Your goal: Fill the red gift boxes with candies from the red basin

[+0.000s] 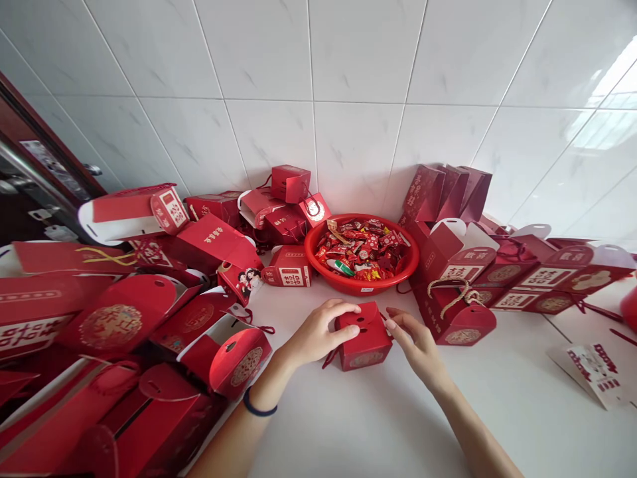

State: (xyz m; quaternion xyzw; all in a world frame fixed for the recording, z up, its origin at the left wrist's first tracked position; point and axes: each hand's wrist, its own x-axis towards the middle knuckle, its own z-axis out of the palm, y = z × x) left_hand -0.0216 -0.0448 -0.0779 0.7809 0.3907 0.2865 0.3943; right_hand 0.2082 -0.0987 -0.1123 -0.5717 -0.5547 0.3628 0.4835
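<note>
A small red gift box [367, 337] stands on the white tabletop with its top flaps folded over and two dark holes showing. My left hand [323, 332] grips it from the left, thumb and forefinger on the top. A dark red cord [329, 357] hangs out on that side, below the hand. At the box's right upper edge, my right hand [415, 338] pinches with thumb and forefinger; a bit of dark cord seems to show at the fingertips. Just behind the box is a red plastic basin [365, 287] full of wrapped candies [361, 249].
Several red boxes [114, 315] crowd the left side, many with raised flaps. More boxes [460, 318] are stacked at the right, one with a beige rope handle [455, 289]. A printed card [592, 375] lies far right. The tiled wall [358, 146] stands behind.
</note>
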